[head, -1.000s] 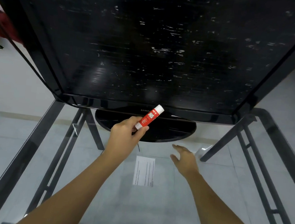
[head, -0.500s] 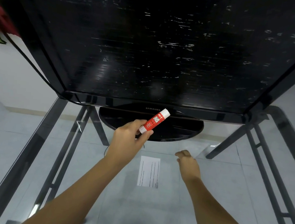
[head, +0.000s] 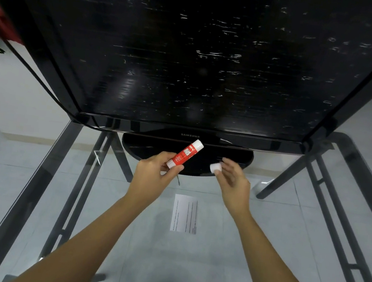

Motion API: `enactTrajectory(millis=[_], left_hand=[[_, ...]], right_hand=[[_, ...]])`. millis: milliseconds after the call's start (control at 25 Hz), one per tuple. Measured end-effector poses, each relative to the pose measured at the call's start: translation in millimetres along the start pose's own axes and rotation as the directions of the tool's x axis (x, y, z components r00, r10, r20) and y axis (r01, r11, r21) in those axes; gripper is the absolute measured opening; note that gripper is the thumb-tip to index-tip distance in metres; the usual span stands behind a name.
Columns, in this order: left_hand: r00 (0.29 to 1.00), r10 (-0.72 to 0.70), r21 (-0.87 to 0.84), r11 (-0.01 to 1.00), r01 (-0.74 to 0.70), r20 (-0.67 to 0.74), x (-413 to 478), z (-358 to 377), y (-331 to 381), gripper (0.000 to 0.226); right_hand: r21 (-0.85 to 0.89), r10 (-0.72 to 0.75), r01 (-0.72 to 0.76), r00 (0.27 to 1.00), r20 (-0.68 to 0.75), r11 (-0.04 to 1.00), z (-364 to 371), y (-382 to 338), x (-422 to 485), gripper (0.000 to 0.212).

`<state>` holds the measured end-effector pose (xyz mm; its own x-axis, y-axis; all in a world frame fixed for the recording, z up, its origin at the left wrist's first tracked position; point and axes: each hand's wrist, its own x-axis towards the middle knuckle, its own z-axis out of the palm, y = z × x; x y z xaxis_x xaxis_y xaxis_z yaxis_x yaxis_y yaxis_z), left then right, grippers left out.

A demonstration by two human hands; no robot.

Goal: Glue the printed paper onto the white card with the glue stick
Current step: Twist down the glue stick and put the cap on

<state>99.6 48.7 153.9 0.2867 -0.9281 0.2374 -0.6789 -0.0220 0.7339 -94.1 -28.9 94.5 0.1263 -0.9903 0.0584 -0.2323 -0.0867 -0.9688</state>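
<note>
I log the left hand (head: 153, 174) gripping the glue stick (head: 185, 154) by its lower end, tip tilted toward 1 o'clock, the right hand (head: 231, 183) pinching a small white cap (head: 215, 167) at 3 o'clock of it, the printed paper (head: 184, 213) flat on the glass bench (head: 35, 193) at 6 o'clock, the black monitor (head: 189, 60) beyond.

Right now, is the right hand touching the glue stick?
Apart. The head view shows the right hand pinching a small white cap, with dark gap before the glue stick in the left hand.
</note>
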Motion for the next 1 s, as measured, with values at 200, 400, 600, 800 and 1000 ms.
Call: enactTrajectory(millis=[200, 400, 600, 800, 1000], left_hand=[[0.997, 0.013, 0.010, 1.000, -0.014, 0.070, -13, 10, -2, 0.045], [0.997, 0.023, 0.007, 1.000, -0.024, 0.077, -15, 7, 4, 0.044], [0.990, 0.114, -0.008, 0.994, -0.113, 0.085, -13, -5, 5, 0.039], [0.990, 0.112, 0.001, 0.994, -0.112, 0.085, -17, -3, 6, 0.039], [0.995, 0.062, 0.034, 0.997, -0.065, 0.080, -23, 3, 2, 0.044]], right_hand=[[0.273, 0.038, -0.059, 0.996, 0.081, 0.960, -5, -48, -1, 0.024], [0.286, 0.025, -0.064, 0.990, 0.137, 0.956, -4, -59, -2, 0.024], [0.187, -0.043, 0.008, 0.982, 0.183, 0.982, -8, -66, -3, 0.025], [0.142, -0.035, 0.004, 0.975, 0.217, 0.990, -5, -66, -9, 0.025], [0.078, -0.026, 0.007, 0.968, 0.248, 0.997, -4, -68, -14, 0.022]])
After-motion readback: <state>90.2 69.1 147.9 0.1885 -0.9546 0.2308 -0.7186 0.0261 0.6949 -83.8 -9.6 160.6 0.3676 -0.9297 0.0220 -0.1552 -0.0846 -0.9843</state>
